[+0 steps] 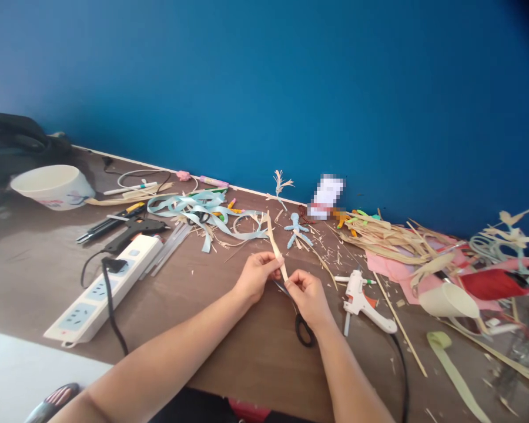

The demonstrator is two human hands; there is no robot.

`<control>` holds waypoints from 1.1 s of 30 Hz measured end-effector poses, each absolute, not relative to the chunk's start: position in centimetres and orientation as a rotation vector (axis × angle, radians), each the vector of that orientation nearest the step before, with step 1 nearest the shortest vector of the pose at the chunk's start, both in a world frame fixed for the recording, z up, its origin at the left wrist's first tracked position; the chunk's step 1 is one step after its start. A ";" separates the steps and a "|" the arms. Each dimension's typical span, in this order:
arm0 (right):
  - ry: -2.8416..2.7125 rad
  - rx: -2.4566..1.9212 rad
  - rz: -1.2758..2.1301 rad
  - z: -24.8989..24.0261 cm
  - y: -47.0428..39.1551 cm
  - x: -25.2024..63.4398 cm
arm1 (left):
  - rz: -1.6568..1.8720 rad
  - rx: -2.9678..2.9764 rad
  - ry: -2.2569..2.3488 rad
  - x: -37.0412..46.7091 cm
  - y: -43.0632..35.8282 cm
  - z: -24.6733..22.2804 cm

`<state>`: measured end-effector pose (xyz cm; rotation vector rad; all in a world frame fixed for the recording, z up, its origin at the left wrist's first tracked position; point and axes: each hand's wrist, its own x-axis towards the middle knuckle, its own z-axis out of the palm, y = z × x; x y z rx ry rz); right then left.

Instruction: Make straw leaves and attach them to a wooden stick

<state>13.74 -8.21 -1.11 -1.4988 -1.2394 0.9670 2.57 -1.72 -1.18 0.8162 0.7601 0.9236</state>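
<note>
A pale, flat strip of straw or husk [272, 236] is pinched between the fingers of my left hand [261, 271], its upper end pointing away from me. My right hand [307, 295] grips the lower end of the same strip, close beside the left. Under my right hand lies a pair of scissors with black handles [304, 330], partly hidden by the fingers. Just beyond my hands, a small light-blue doll-like figure [295, 226] rests on the table among scattered straw bits.
A white glue gun [360, 299] lies to the right, near a heap of straw strips [388, 238]. On the left are a power strip [101, 294], a black glue gun [134, 233], a cutter knife [108, 224] and a white bowl [55, 191]. Light-blue ribbon [189, 202] tangles behind.
</note>
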 end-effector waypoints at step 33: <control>-0.957 -1.420 0.999 -1.1 -7.9 13.7 | 0.771 1.026 0.673 2.5 -1.7 -1.5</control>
